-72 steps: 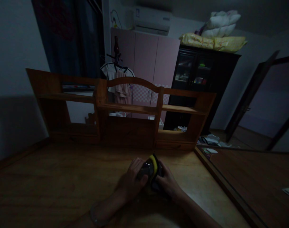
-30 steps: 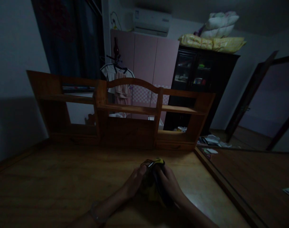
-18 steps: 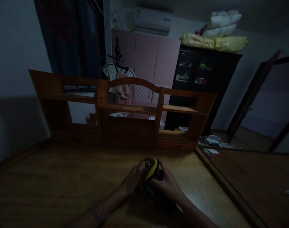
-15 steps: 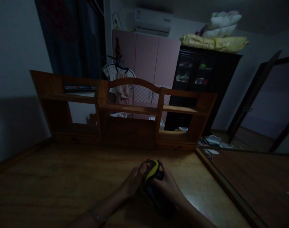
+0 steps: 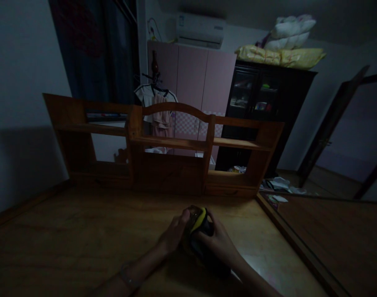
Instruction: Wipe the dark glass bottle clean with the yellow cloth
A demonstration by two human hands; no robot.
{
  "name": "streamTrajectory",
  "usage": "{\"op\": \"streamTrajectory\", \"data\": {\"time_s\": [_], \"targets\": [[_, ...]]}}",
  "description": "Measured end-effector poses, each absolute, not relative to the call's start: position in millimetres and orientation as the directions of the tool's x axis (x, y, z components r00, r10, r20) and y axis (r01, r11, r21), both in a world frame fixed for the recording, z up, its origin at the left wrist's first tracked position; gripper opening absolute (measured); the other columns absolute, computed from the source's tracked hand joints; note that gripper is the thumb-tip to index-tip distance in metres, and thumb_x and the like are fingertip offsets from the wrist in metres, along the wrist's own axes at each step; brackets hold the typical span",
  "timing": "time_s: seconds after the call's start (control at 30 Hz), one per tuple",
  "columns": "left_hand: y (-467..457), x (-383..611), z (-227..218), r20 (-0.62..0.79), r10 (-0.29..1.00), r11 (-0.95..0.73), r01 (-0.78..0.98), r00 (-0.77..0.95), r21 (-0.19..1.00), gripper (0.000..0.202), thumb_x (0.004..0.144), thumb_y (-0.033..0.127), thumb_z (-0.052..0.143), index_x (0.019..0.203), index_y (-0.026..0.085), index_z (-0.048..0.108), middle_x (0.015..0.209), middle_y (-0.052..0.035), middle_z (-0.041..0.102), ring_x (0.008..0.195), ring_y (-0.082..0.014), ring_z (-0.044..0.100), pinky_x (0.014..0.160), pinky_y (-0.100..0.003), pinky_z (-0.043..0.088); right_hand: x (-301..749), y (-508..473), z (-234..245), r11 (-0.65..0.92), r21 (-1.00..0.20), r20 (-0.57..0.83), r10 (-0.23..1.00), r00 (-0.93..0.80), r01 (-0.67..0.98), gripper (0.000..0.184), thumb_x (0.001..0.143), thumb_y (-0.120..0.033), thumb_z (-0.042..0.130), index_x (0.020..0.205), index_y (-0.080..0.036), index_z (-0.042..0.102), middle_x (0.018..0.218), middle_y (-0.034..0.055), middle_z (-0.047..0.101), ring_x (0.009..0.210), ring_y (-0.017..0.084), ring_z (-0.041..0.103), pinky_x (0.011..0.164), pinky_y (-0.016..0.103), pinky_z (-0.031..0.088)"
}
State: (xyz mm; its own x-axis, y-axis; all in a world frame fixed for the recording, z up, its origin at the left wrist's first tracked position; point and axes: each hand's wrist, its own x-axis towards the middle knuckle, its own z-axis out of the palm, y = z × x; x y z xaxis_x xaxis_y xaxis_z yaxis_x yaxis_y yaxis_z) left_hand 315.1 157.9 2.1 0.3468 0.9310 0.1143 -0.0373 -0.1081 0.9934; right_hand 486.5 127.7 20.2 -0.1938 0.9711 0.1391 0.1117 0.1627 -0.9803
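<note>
Low in the middle of the head view, a dark object with a bright yellow band (image 5: 199, 219) is between my two hands, just above or on the wooden desk (image 5: 98, 231). Its kind is hard to make out in the dim light. My left hand (image 5: 175, 232) is closed on its brownish left side, the thumb and fingers near the top. From the right, my right hand (image 5: 217, 238) wraps round the black part, with fingers bent over the upper edge. The lower end of the black part fades into shadow below my right wrist.
A wooden shelf unit (image 5: 169, 142) runs along the back of the desk. A raised wooden edge (image 5: 287, 231) borders the right side, with a brown surface beyond it. A white wall (image 5: 17, 156) stands on the left. Wardrobes and hanging clothes are farther back.
Both hands keep their grip on the dark object, which has tilted very slightly. The view has shifted a little; otherwise things stand the same.
</note>
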Motion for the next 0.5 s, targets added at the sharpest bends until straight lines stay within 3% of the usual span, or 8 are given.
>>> {"op": "streamTrajectory", "data": {"time_s": [0.1, 0.23, 0.37, 0.5], "targets": [[151, 317, 9, 0.191, 0.913, -0.198, -0.020, 0.359, 0.980, 0.062, 0.095, 0.062, 0.029, 0.115, 0.015, 0.064, 0.106, -0.0064, 0.071, 0.100, -0.0260, 0.063, 0.090, -0.034, 0.047, 487, 127, 20, 0.229, -0.951, 0.205, 0.970, -0.129, 0.206, 0.063, 0.075, -0.031, 0.073, 0.131, -0.022, 0.047, 0.112, 0.0050, 0.070, 0.100, 0.025, 0.067, 0.085, 0.035, 0.053], [147, 320, 11, 0.254, 0.913, -0.283, 0.046, 0.318, 0.958, 0.056, 0.094, 0.061, 0.034, 0.108, 0.016, 0.064, 0.103, -0.0054, 0.070, 0.100, -0.0242, 0.060, 0.091, -0.031, 0.045, 490, 131, 19, 0.332, -0.901, 0.312, 0.943, -0.113, 0.281, 0.029, 0.091, -0.038, 0.055, 0.112, -0.020, 0.062, 0.103, 0.0049, 0.072, 0.093, 0.024, 0.066, 0.082, 0.032, 0.051], [152, 322, 4, 0.181, 0.924, -0.179, -0.038, 0.337, 0.983, 0.064, 0.094, 0.065, 0.027, 0.106, 0.014, 0.064, 0.091, -0.0053, 0.070, 0.087, -0.0229, 0.062, 0.084, -0.033, 0.048, 494, 135, 18, 0.333, -0.898, 0.319, 0.943, -0.095, 0.289, 0.032, 0.095, -0.044, 0.047, 0.100, -0.018, 0.065, 0.094, 0.0048, 0.072, 0.090, 0.025, 0.065, 0.080, 0.033, 0.050], [159, 322, -2, 0.079, 0.958, -0.047, -0.123, 0.274, 0.991, 0.077, 0.087, 0.076, 0.026, 0.106, 0.014, 0.066, 0.096, -0.0092, 0.071, 0.097, -0.0275, 0.063, 0.091, -0.036, 0.046, 495, 137, 19, 0.319, -0.924, 0.299, 0.946, -0.122, 0.212, 0.032, 0.092, -0.044, 0.052, 0.108, -0.019, 0.064, 0.104, 0.0045, 0.071, 0.100, 0.026, 0.064, 0.087, 0.036, 0.050]]}}
